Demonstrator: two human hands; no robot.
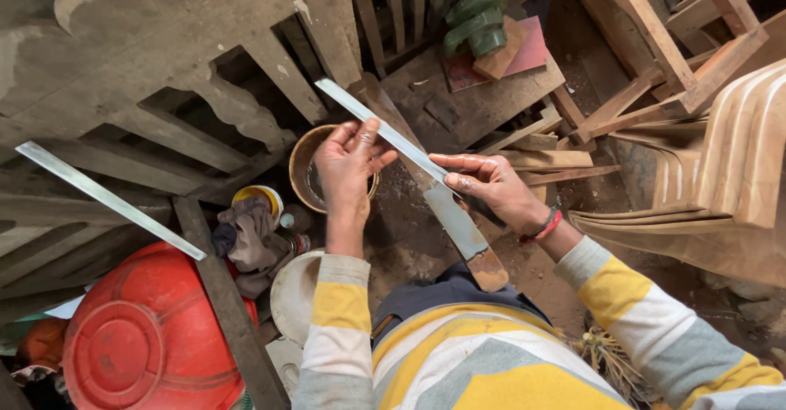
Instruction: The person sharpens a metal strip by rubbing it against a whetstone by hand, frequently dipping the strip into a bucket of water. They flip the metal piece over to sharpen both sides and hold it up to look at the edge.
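Setting: dirt floor (409, 238) crowded with timber.
Left hand (348, 168): fingers spread, steadying blade (385, 131).
Right hand (491, 185): pinching blade lower down, near handle (488, 269).
Bowl (304, 164): behind left hand.
Advice: keep fingers off the edge.

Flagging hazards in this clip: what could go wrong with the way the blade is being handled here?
1. Both bare hands, left hand and right hand, touch the long blade; a slip along its edge could cut the fingers.
2. The handle seems braced against the body, not gripped, so the blade might shift.
3. A second metal strip juts out by the left arm and could catch it.
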